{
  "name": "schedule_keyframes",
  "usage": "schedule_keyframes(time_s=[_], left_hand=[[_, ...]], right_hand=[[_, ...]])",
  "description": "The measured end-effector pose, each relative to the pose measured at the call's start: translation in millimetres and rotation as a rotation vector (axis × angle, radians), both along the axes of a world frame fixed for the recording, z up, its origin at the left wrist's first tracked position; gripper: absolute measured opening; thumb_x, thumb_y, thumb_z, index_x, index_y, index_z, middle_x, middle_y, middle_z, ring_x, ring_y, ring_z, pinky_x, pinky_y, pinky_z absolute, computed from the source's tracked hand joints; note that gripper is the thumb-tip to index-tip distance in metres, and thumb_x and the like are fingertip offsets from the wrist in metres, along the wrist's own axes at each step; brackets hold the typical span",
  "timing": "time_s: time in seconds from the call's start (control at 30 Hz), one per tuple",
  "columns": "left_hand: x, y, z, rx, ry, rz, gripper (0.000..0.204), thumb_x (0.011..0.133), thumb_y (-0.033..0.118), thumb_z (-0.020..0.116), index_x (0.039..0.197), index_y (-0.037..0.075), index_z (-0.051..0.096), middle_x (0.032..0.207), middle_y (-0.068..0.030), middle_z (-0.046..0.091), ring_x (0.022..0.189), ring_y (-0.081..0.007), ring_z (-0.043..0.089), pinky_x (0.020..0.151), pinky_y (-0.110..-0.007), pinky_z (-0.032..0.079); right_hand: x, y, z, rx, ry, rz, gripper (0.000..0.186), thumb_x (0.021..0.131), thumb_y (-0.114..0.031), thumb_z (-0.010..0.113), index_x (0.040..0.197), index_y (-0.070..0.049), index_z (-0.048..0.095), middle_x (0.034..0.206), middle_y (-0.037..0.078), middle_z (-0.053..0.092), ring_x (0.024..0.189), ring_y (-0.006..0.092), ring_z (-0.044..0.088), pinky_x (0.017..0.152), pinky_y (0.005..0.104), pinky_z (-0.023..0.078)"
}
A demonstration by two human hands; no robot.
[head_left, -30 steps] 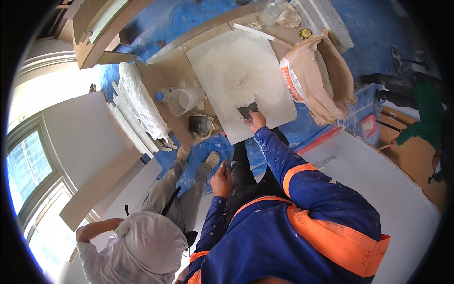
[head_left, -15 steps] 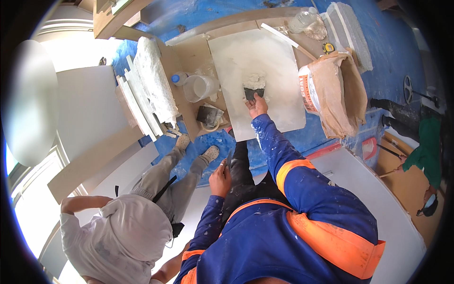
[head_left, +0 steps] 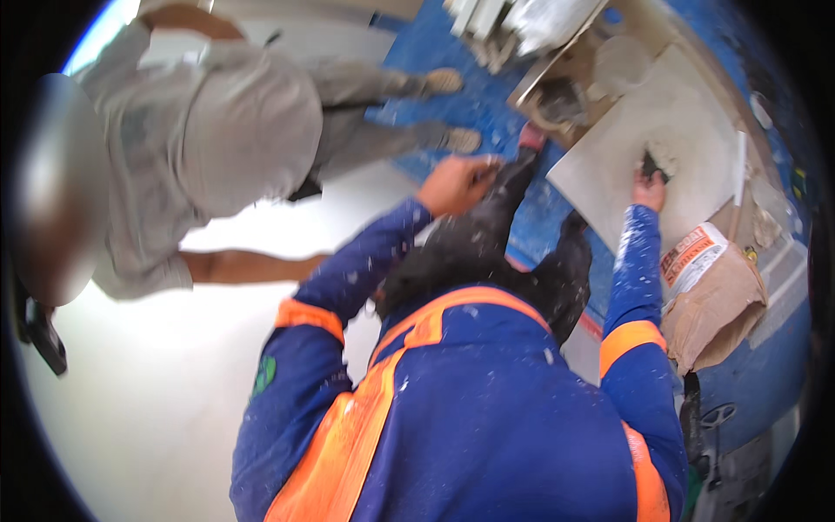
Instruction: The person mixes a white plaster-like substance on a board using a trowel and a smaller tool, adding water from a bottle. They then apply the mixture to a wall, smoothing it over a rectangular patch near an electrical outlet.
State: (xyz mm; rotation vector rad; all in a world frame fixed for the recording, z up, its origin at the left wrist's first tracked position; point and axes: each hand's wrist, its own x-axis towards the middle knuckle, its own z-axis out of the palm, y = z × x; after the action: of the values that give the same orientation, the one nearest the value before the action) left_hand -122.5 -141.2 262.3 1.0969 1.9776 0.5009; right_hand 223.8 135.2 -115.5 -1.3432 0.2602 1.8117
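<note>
My right hand [head_left: 650, 193] is closed on a dark putty knife [head_left: 652, 166] carrying a lump of white paste [head_left: 663, 157] over a pale square board [head_left: 591, 170]. Left of it, my left hand [head_left: 452, 185] is curled around what looks like a second, thin dark scraper, blurred and partly hidden. A clear plastic tub [head_left: 622, 65] sits beside the board's far edge, with dark flat tools [head_left: 561, 103] near it. An open paper sack [head_left: 713, 304] lies to the right, below the board.
A co-worker in a light T-shirt [head_left: 243, 139] stands close on my left. White strips and wrapped material [head_left: 544, 22] lie at the top. Blue floor covering [head_left: 452, 39] runs beneath. A large white surface [head_left: 130, 365] is at lower left, and a wheel-like metal piece [head_left: 718, 416] lies at lower right.
My view has swung leftward, shifting the board to the upper right and bringing the co-worker higher in frame. My right hand still holds the knife with paste on it.
</note>
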Motion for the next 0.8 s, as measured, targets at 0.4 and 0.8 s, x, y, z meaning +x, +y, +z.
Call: schedule_keyframes(time_s=[0.4, 0.8], left_hand=[[-5, -28, 58, 0.071, -0.088, 0.286, 0.031, 0.095, 0.013, 0.067, 0.124, 0.002, 0.069, 0.076, -0.0156, 0.069, 0.060, -0.0165, 0.060, 0.061, -0.032, 0.051], [28, -24, 62, 0.043, -0.190, 0.391, 0.034, 0.098, 0.009, 0.066, 0.131, 0.000, 0.065, 0.076, -0.0036, 0.064, 0.066, -0.0050, 0.047, 0.059, -0.027, 0.046]], right_hand=[[9, 40, 9, -0.063, 0.119, 0.126, 0.029, 0.106, -0.011, 0.047, 0.128, 0.007, 0.052, 0.131, 0.025, 0.060, 0.126, 0.0423, 0.057, 0.105, 0.0595, 0.050], [-34, -11, 21, -0.134, -0.040, 0.185, 0.031, 0.108, -0.015, 0.044, 0.131, 0.003, 0.055, 0.133, 0.019, 0.063, 0.121, 0.0349, 0.062, 0.107, 0.0530, 0.049]])
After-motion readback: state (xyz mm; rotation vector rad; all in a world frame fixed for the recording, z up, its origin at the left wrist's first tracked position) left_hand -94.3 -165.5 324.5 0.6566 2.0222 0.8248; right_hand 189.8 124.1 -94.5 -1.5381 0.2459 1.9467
